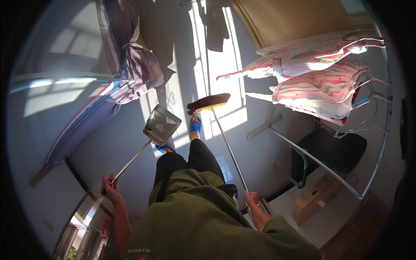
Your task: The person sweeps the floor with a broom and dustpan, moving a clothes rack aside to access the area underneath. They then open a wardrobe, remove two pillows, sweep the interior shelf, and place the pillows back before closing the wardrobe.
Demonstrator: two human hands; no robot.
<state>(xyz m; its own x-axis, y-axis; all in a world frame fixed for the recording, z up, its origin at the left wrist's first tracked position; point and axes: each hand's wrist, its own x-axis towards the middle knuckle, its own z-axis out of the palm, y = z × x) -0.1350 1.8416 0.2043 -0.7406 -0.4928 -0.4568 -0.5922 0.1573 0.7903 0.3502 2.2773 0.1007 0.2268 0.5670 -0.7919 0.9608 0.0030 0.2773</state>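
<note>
In my left hand (112, 189) is the metal handle of a long-handled dustpan (162, 123). Its grey pan hangs in front of my left foot, with a little debris inside. My right hand (254, 203) grips the metal pole of a broom (229, 146). The broom's dark reddish bristle head (209, 101) lies on the sunlit floor just beyond my right foot, to the right of the dustpan. I wear blue slippers (195, 125).
A metal clothes rack (315, 158) stands at the right, hung with striped garments (318, 87). Behind it are a black chair (338, 149) and a cardboard box (315, 198). At the left hangs a tied purple curtain (143, 66). A framed mirror (87, 224) leans at the lower left.
</note>
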